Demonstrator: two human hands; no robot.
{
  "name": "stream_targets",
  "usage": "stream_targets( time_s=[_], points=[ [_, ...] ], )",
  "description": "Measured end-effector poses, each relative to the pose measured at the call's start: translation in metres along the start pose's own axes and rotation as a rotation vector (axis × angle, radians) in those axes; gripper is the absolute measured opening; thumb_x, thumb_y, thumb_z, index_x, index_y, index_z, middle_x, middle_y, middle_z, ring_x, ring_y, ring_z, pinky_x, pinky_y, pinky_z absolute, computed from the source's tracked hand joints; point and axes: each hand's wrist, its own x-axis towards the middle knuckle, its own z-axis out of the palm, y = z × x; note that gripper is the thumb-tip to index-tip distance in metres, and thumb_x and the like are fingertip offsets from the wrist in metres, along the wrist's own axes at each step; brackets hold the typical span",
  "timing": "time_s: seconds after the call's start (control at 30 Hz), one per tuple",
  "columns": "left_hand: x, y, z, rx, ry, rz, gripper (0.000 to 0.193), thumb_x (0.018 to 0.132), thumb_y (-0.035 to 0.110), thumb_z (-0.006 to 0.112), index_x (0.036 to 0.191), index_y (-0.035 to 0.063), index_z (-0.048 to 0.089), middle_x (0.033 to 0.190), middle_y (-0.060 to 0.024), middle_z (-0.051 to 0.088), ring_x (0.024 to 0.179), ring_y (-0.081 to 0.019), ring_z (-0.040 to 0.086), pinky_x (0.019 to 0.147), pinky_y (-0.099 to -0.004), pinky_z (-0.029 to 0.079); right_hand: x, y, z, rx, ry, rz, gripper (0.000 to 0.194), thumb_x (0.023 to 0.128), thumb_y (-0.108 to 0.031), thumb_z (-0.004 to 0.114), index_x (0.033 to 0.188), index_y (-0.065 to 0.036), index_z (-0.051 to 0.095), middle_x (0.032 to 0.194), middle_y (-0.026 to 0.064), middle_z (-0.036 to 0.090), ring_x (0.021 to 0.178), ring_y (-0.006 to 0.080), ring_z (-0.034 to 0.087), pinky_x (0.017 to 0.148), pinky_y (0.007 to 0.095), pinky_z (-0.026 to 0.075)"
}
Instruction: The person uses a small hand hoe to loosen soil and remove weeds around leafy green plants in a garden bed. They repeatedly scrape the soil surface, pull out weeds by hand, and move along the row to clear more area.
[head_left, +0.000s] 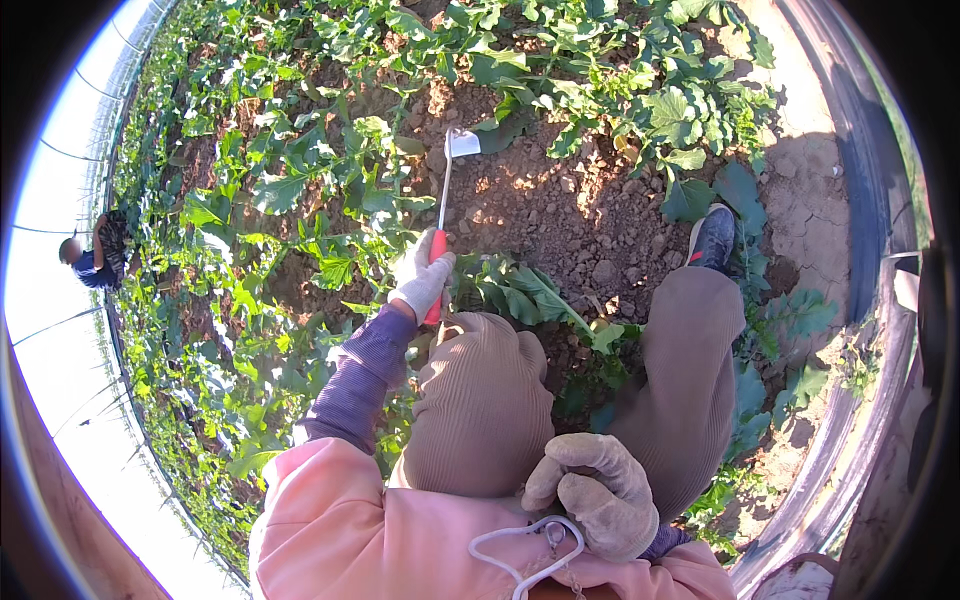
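My left hand (425, 274), in a pale work glove, grips the red handle (436, 251) of a small hand hoe. The hoe's thin metal shaft (447, 187) points away from me, and its flat bright blade (465, 143) is just over the soil beside a dark leaf. My right hand (596, 491), in a dusty glove, is held before my chest above my lap. Its fingers are curled, and whether anything is inside them is hidden. A broad-leaved plant (544, 296) with a thick pale stalk lies between my knees.
Leafy crop plants (285, 187) spread to the left and ahead around crumbly brown soil (570, 217). My shoe (712, 238) stands at the right among leaves. Dark plastic sheeting (862, 172) edges the right side. Another person (101, 251) crouches far left by the greenhouse wall (52, 202).
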Motion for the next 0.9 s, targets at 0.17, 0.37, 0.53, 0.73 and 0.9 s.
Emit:
stream_targets(
  time_s=[0.17,0.37,0.53,0.73,0.9],
  points=[
    [0.025,0.027,0.017,0.607,0.084,-0.023,0.068,0.083,0.032,0.054,0.143,0.0131,0.027,0.089,-0.012,0.063,0.061,-0.0194,0.062,0.06,-0.0333,0.051,-0.001,-0.002,0.003,0.074,0.039,0.047,0.04,0.089,0.007,0.043,0.128,0.001,0.044,0.094,0.0123,0.059,0.082,0.0148,0.054,0.074,0.0293,0.045],
    [0.038,0.064,0.026,0.101,0.058,0.07,0.065,0.088,0.023,0.053,0.144,0.0128,0.022,0.077,-0.0079,0.057,0.047,-0.0143,0.053,0.041,-0.0298,0.044,0.0,-0.001,-0.001,0.079,-0.026,0.018,0.039,0.09,0.005,0.046,0.128,-0.001,0.045,0.094,0.012,0.059,0.082,0.0148,0.054,0.072,0.028,0.046],
    [-0.002,0.02,0.036,0.286,0.034,-0.148,0.065,0.087,0.023,0.056,0.143,0.0122,0.027,0.083,-0.0078,0.057,0.061,-0.0129,0.055,0.054,-0.0263,0.046,-0.003,-0.003,-0.001,0.035,0.012,0.027,0.039,0.09,0.005,0.045,0.128,-0.001,0.045,0.093,0.0124,0.059,0.081,0.0147,0.053,0.071,0.0274,0.045],
    [-0.037,0.007,0.007,-0.309,0.093,-0.161,0.056,0.091,0.015,0.052,0.141,0.0167,0.027,0.068,-0.0025,0.048,0.051,-0.0113,0.047,0.045,-0.0267,0.042,-0.002,0.0,-0.002,0.041,-0.016,-0.035,0.039,0.09,0.006,0.043,0.129,-0.001,0.045,0.094,0.013,0.059,0.081,0.0152,0.053,0.072,0.0289,0.045],
    [0.017,0.021,0.038,-0.374,0.242,-0.263,0.031,0.089,0.02,0.051,0.118,0.0163,0.04,0.073,-0.0064,0.051,0.046,-0.0179,0.05,0.037,-0.0346,0.044,0.0,0.003,-0.001,0.061,-0.035,-0.029,0.04,0.09,0.006,0.043,0.13,0.0,0.043,0.094,0.0134,0.059,0.081,0.0161,0.052,0.074,0.0303,0.045]
  ],
)
